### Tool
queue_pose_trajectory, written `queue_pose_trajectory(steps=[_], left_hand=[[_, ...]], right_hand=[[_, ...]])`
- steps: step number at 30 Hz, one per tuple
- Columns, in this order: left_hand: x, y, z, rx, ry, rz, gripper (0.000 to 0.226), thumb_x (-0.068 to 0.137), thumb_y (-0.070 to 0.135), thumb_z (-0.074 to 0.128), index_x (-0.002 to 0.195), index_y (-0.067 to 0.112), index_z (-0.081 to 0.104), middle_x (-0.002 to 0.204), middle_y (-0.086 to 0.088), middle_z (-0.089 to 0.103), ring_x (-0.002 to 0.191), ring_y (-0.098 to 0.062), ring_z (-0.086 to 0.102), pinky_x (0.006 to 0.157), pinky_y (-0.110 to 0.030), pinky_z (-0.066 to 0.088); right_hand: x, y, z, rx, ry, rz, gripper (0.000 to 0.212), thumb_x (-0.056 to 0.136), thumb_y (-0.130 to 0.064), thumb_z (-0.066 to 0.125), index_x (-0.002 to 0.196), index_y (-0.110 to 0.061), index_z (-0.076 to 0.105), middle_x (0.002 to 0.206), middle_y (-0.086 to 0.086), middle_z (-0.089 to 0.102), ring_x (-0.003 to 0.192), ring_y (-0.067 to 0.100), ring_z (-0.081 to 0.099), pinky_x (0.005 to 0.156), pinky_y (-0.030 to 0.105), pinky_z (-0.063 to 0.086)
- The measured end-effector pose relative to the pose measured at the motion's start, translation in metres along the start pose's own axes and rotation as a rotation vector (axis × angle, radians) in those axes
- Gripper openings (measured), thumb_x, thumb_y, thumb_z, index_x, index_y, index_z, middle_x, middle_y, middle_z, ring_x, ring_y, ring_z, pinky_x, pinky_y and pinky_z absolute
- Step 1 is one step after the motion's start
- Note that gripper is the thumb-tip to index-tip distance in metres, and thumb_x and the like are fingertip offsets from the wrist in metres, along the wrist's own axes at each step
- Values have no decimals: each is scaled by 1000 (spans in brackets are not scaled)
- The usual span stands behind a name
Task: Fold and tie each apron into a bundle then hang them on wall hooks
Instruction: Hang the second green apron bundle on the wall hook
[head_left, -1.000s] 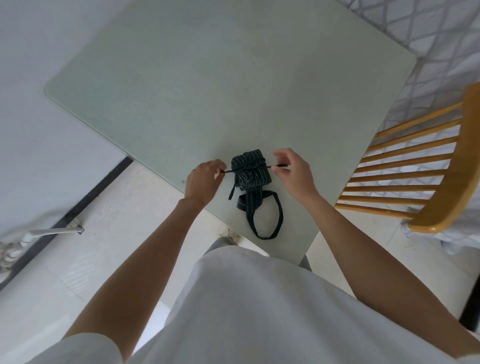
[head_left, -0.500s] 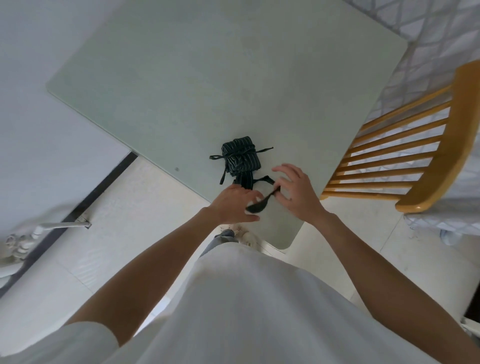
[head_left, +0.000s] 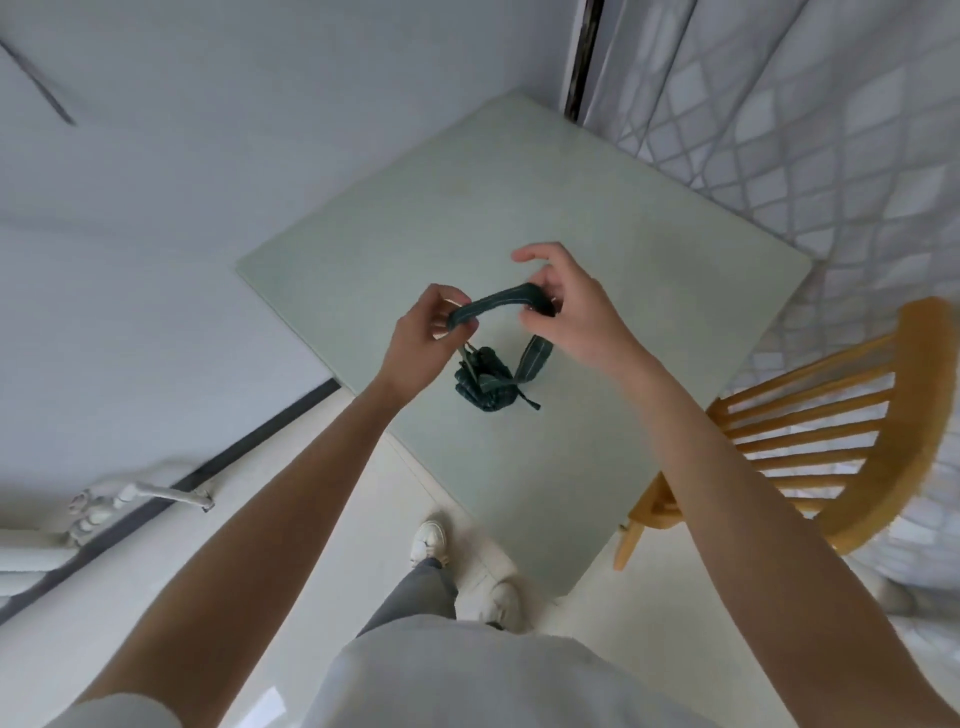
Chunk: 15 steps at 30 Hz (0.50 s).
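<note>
A dark green striped apron bundle (head_left: 485, 384), tied with its own strings, hangs in the air above the pale green table (head_left: 597, 249). Its wide neck loop (head_left: 498, 304) arches up between my two hands. My left hand (head_left: 421, 343) pinches the loop's left end. My right hand (head_left: 563, 306) pinches the right end, with the index finger stretched out above. One short string end sticks out at the bundle's lower right.
A wooden spindle-back chair (head_left: 831, 436) stands at the table's right side, against a diamond-patterned wall (head_left: 831, 130). A white wall (head_left: 156, 208) lies to the left, with white pipes (head_left: 104, 504) low on it. My white shoes (head_left: 431, 540) stand on the pale floor.
Both hands took hold of the neck loop and lifted the tied bundle off the table. The camera has pulled back and now sees more of the room.
</note>
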<state>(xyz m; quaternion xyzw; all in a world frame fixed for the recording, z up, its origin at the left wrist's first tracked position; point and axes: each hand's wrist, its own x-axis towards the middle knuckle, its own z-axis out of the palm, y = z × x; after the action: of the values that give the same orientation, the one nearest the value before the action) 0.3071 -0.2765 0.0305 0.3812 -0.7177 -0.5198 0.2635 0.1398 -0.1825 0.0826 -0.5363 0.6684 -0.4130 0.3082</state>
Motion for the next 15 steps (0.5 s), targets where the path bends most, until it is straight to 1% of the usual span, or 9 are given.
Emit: queue_pose_trajectory(steps=[2,3,5,6,9,10,12,13,15], left_hand=[[14,22,-16,-40,-1,45,27,84,6,65,98,26,53,83,11,61,79,-4,60,80,-16,47],[22,32,-27,-55,-2,78,31,83,3,65,100,26,53,84,10,60,80,-5,60,81,-17,47],[36,50,-48,-80,-1,129,35,80,-4,65,101,21,52,86,7,58,80,-3,59,81,-17,48],[43,60,-57,-101,-4,143,36,79,-7,64,101,19,51,85,6,57,78,-2,58,78,-16,47],[64,83,-89,-190,-37,136,34,79,-6,64,98,19,50,83,4,56,72,-3,56,71,-15,47],[70,89,-98,-213,-62,133,30,81,-3,64,99,18,51,83,5,57,72,-5,56,71,-14,46],[86,97,-126,-234,-113,140,24,85,8,64,103,16,52,84,4,60,76,-7,58,72,-12,44],[95,100,-143,-230,-135,146,24,86,11,65,106,16,52,85,3,61,77,-7,58,73,-12,44],[110,104,-171,-192,-164,160,29,84,14,68,109,16,52,84,4,61,78,-9,57,74,-15,44]], right_hand=[[23,-21,2,-18,24,-71,50,81,1,59,122,-22,46,86,0,59,75,10,56,71,15,43],[37,-31,4,-61,50,-117,50,82,0,59,124,-23,46,87,-1,61,76,10,58,74,18,46],[62,-47,8,-217,149,-207,46,85,-8,59,126,-24,46,89,-4,64,79,13,62,77,30,50],[75,-53,9,-324,210,-241,43,87,-12,58,126,-25,47,91,-6,66,81,15,63,76,35,50],[113,-72,16,-549,342,-306,30,91,-18,53,121,-21,54,96,-4,69,86,19,62,72,36,49],[124,-77,19,-556,347,-315,26,91,-18,52,117,-20,57,97,-4,68,89,18,61,73,36,49],[153,-91,31,-465,310,-306,23,90,-13,51,107,-20,63,98,-6,68,92,16,60,79,37,49],[169,-98,39,-375,280,-270,23,89,-9,50,103,-18,65,97,-6,68,91,15,60,81,35,48],[191,-114,51,-145,236,-144,19,87,-5,49,93,-14,65,91,1,68,86,19,60,80,32,44]])
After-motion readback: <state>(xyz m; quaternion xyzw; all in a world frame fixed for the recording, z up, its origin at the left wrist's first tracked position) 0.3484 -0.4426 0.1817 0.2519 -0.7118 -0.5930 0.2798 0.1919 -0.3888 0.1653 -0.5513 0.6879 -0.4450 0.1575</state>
